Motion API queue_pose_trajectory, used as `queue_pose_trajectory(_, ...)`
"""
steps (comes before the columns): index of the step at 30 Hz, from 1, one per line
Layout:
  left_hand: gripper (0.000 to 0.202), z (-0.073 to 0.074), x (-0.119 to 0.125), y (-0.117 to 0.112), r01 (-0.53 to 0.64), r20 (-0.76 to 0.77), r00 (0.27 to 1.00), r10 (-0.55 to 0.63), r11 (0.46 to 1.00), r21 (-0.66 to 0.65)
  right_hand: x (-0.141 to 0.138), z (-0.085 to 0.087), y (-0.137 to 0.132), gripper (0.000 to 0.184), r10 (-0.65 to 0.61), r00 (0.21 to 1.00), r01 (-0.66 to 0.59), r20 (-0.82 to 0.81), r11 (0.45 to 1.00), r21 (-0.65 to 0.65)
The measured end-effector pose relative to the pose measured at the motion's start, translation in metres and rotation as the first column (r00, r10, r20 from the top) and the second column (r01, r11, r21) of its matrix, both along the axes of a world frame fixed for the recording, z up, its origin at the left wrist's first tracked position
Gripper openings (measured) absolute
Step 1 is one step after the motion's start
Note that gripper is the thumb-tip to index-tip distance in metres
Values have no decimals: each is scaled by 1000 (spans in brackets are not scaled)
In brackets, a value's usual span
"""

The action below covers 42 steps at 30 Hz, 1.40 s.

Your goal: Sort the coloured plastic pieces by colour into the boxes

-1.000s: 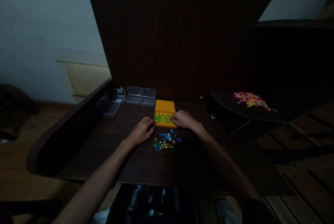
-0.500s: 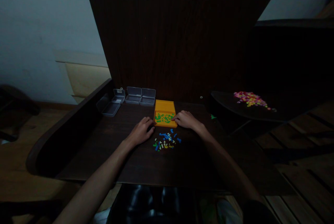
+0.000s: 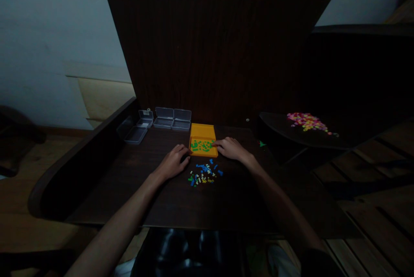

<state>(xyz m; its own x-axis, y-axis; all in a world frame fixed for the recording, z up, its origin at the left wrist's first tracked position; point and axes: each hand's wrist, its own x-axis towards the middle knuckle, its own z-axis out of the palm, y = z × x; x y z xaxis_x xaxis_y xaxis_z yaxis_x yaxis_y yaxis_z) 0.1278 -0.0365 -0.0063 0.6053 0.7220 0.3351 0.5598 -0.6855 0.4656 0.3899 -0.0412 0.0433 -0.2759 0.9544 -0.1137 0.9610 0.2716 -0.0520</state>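
Note:
An open orange box (image 3: 202,132) lies on the dark wooden table (image 3: 155,199), its near half filled with small green pieces (image 3: 202,144). My left hand (image 3: 173,161) rests on the table at the box's near left corner, fingers curled and touching its edge. My right hand (image 3: 229,147) lies at the box's right edge, with a finger reaching onto the green pieces. Whether either hand pinches a piece is too dim to make out. A loose heap of small blue, yellow, white and green pieces (image 3: 205,173) lies on the table just in front of the box, between my hands.
Several clear plastic cases (image 3: 172,119) lie open at the table's far left. A raised dark rail (image 3: 87,143) borders the table's left side. A pile of pink and yellow pieces (image 3: 306,121) sits on a dark side surface to the right. A tall dark panel stands behind the table.
The view has shifted slightly. My right hand's finger has crept a little further over the green pieces in the box. My left hand has stayed by the box's corner.

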Motion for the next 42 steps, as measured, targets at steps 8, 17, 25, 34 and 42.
queue_pose_trajectory(8,16,5,-1,-2,201,77,979,-189,960,-197,-22,-8,-28,35,222,962,-220,-159,975,30)
queue_pose_trajectory(17,16,13,-12,-2,365,95,928,-361,826,-430,-46,-27,-55,27,430,839,-442,-333,896,44)
queue_pose_trajectory(25,11,12,-12,-2,383,82,917,-390,807,-448,-46,-30,-58,23,416,837,-437,-357,899,23)
queue_pose_trajectory(34,9,9,-12,-1,393,64,911,-408,808,-440,-44,-22,-59,18,412,854,-430,-317,903,12)
queue_pose_trajectory(42,16,10,-11,-2,388,48,912,-407,820,-420,-45,-27,-62,21,408,857,-421,-315,906,29)
